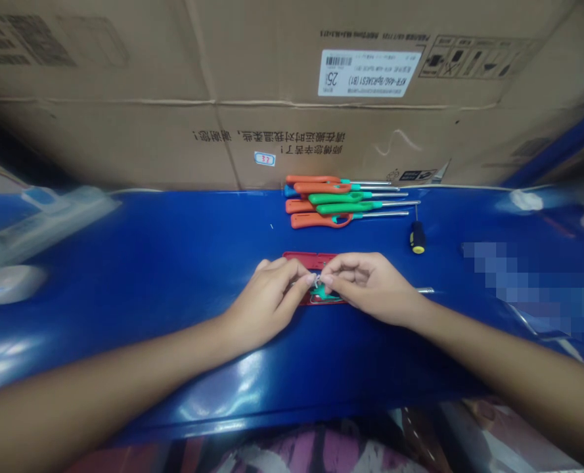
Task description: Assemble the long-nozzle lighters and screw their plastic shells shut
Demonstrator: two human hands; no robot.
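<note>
My left hand (269, 295) and my right hand (373, 286) meet at the middle of the blue table, thumbs and forefingers pinched together. Between the fingertips is a small whitish part (316, 281), too small to name. Right below lies an opened red lighter casing half (307, 300) with a teal piece (327, 294) and a thin wire in it. Just behind my fingers rests another red casing half (301, 260). A metal tube end (426, 290) sticks out past my right hand, which hides the rest of it.
Several orange and green stick lighters (321, 220) lie piled behind my hands. To their right is a black and yellow screwdriver (418, 240). A large cardboard box (272, 72) stands along the table's back edge. At far left sits a white rounded object (10, 284).
</note>
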